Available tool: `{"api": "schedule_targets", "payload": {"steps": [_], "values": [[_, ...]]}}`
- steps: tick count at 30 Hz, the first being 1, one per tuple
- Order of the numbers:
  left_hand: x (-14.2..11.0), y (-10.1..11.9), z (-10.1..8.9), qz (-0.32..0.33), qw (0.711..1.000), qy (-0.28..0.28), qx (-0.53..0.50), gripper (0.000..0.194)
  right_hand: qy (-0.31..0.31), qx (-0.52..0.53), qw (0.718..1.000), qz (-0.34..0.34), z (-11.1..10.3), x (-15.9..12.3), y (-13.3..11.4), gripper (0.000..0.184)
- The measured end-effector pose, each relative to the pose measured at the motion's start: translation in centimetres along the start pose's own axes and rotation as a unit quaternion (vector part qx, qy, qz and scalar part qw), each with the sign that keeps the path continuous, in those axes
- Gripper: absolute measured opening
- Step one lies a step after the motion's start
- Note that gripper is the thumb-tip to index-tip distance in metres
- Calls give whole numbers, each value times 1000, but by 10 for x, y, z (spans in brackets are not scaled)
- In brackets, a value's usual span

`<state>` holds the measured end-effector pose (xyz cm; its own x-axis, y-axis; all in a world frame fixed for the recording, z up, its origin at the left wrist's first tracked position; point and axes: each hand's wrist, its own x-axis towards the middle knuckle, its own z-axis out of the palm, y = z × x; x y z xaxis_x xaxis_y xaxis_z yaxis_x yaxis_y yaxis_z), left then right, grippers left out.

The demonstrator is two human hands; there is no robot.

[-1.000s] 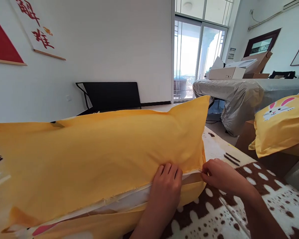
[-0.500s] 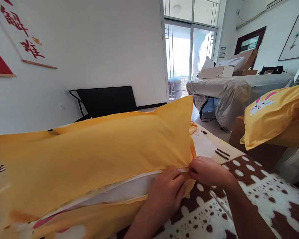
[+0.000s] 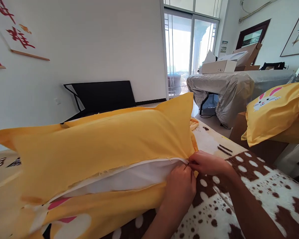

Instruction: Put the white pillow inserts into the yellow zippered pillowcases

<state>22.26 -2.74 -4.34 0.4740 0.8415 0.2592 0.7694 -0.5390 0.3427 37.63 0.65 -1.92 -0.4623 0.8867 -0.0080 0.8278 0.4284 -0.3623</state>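
A yellow pillowcase lies across the bed, with a white inner pillow showing through its long open side. A pale strip, seemingly a zipper, runs along the opening's upper edge, with loose threads. Part of a rabbit print is on the lower flap. At the right end of the opening my left hand is closed, its fingertips pinching the pillowcase edge. Touching it from the right, my right hand pinches the same corner. Whatever small piece lies between the fingertips is hidden.
Beneath lies a brown and cream patterned blanket. Another yellow pillow with a rabbit print rests at the right, near a brown box. Further back are a plastic-covered table with boxes and a black folding seat.
My left hand has moved right and slightly up, closer to my right hand. More of the white inner pillow shows in the opening. The view has tilted down slightly.
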Motion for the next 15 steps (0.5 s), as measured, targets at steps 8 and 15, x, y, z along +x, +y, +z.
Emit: {"api": "schedule_targets", "payload": {"steps": [8, 15], "values": [[0, 5, -11, -65, 994, -80, 33, 31, -52, 67, 995, 61, -10, -8, -12, 32], [2, -5, -3, -70, 997, -24, -26, 29, -3, -66, 993, 99, -5, -12, -20, 33]]}}
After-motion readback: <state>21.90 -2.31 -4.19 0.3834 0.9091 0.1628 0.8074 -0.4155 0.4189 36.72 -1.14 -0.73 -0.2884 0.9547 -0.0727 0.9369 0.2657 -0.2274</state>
